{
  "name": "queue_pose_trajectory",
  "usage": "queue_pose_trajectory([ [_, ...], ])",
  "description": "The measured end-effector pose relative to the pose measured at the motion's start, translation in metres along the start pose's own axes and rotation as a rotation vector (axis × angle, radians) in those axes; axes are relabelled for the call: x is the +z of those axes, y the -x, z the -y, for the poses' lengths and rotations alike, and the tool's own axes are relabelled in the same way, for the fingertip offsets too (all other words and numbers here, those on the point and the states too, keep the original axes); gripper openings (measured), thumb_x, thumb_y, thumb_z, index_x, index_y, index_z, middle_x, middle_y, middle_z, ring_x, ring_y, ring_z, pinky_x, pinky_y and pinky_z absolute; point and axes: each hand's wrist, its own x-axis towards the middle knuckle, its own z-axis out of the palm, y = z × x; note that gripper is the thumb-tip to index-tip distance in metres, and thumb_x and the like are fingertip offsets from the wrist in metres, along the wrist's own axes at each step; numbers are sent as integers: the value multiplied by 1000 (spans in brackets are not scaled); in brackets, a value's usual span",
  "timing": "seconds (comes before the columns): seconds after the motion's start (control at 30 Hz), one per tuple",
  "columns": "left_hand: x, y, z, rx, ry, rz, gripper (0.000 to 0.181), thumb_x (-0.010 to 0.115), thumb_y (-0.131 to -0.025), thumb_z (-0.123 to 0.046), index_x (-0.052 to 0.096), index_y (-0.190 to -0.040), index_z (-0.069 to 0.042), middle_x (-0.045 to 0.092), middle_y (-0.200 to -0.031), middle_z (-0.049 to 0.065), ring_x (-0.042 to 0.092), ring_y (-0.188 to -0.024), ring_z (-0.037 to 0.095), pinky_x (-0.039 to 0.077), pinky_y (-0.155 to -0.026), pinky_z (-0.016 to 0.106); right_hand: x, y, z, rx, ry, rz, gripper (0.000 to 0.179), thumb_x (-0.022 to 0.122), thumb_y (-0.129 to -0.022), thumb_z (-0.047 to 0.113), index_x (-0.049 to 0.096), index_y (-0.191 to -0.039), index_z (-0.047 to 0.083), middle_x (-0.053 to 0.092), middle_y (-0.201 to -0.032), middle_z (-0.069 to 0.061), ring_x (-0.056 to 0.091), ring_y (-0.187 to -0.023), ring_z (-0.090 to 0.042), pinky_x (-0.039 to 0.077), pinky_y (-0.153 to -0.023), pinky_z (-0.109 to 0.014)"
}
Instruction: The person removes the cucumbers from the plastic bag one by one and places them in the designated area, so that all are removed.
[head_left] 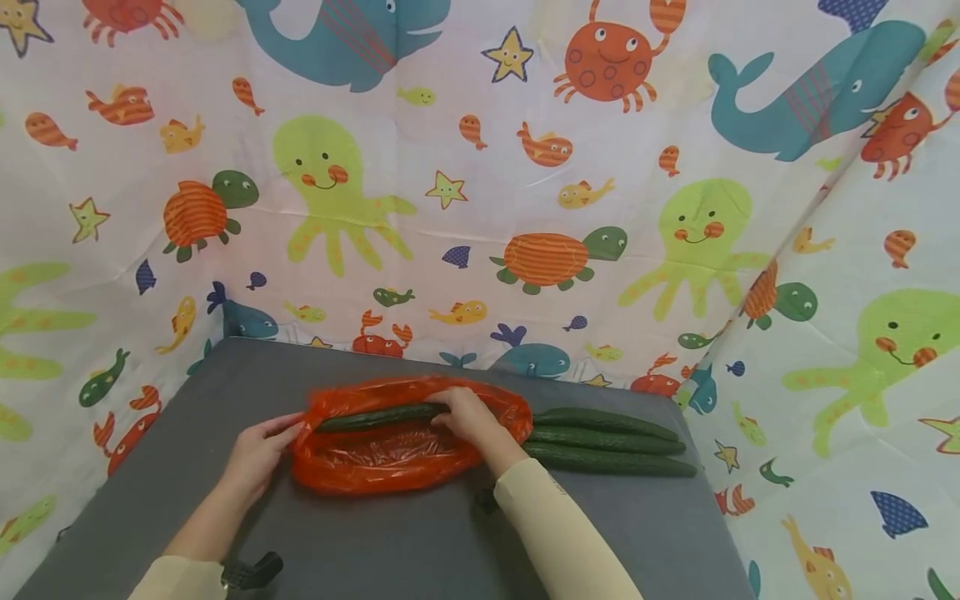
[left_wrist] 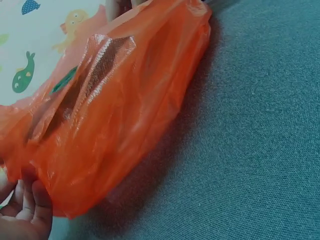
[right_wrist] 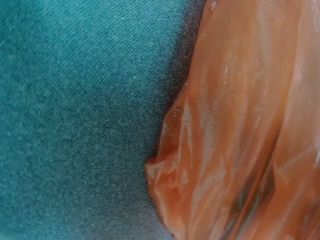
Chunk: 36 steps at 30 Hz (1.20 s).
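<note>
An orange-red plastic bag [head_left: 360,481] lies spread on the grey table, its mouth wide and facing up. Lengthwise inside it, along the far side, is a long green cucumber [head_left: 375,417]. My right hand [head_left: 471,415] reaches over the bag and grips this cucumber near its right end. At the bag's left end my left hand [head_left: 255,454] pinches the plastic; in the left wrist view its fingers [left_wrist: 42,200] curl at the bag's edge. The right wrist view shows the crumpled bag [right_wrist: 225,125], and the right hand is out of sight there.
Three more cucumbers [head_left: 611,460] lie side by side just right of the bag, their left ends close to it. The grey table [head_left: 360,550] is bordered at the back and sides by a white curtain [head_left: 480,275] printed with sea animals.
</note>
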Motion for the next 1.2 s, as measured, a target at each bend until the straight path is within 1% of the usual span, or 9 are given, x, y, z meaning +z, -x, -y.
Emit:
queue_pose_trajectory([
  [0.07, 1, 1, -1, -1, -25, -7, 59, 61, -101, -42, 54, -143, -2, 52, -143, 21, 58, -105, 16, 55, -84, 19, 0, 1, 0, -18, -6, 8, 37, 78, -89, 11, 73, -125, 18, 73, -121, 2, 66, -117, -16, 52, -102, -36],
  [0.17, 1, 2, -2, -2, -55, -52, 53, 60, -102, -39, 58, -137, 1, 57, -134, 19, 57, -103, 19, 55, -82, 21, 1, 2, -1, -43, -12, 15, 38, 78, -89, 12, 73, -125, 19, 73, -121, 2, 65, -118, -16, 51, -103, -36],
  [0.3, 1, 1, -1, -14, -50, -116, 49, 61, -101, -37, 61, -133, 0, 59, -129, 16, 57, -103, 20, 55, -80, 22, 2, 3, -4, -67, -8, 20, 39, 77, -90, 17, 71, -128, 21, 72, -123, 5, 64, -119, -14, 50, -104, -35],
  [0.37, 1, 1, 0, -21, -47, -126, 50, 62, -101, -37, 61, -133, 1, 59, -130, 18, 56, -106, 22, 55, -80, 22, 1, 4, -5, -67, -24, 18, 41, 77, -90, 19, 70, -130, 22, 71, -125, 6, 64, -119, -13, 50, -104, -34],
  [0.53, 0, 0, 2, -29, -55, -115, 53, 62, -100, -40, 60, -134, 1, 57, -134, 19, 53, -112, 25, 54, -80, 23, -6, 7, -1, -63, -103, -4, 42, 76, -91, 22, 68, -132, 25, 69, -126, 8, 63, -118, -12, 51, -102, -34],
  [0.73, -3, -2, 1, -40, -48, -99, 55, 64, -99, -41, 60, -133, 3, 58, -128, 15, 53, -104, 20, 52, -78, 23, -13, 11, 6, -65, -230, -40, 42, 75, -92, 24, 67, -134, 22, 67, -128, 8, 62, -118, -12, 52, -102, -36],
  [0.83, -4, -3, 3, -38, -47, -90, 55, 64, -99, -38, 59, -133, 4, 59, -128, 17, 53, -108, 22, 52, -78, 24, -18, 14, 11, -80, -294, -61, 42, 74, -93, 23, 67, -134, 22, 66, -129, 8, 62, -117, -13, 52, -102, -38],
  [1.0, -4, -4, 4, -29, -45, -89, 57, 64, -100, -38, 56, -135, 6, 55, -134, 21, 50, -117, 28, 50, -78, 21, -26, 20, 21, -102, -325, -78, 41, 75, -93, 24, 67, -133, 28, 66, -128, 9, 62, -116, -11, 53, -100, -37],
  [1.2, -3, -1, 3, -38, -61, -89, 55, 63, -100, -40, 60, -133, 3, 58, -129, 17, 52, -110, 25, 51, -82, 24, -36, 34, 31, -121, -355, -148, 42, 76, -92, 25, 67, -133, 23, 68, -126, 7, 62, -119, -14, 53, -101, -40],
])
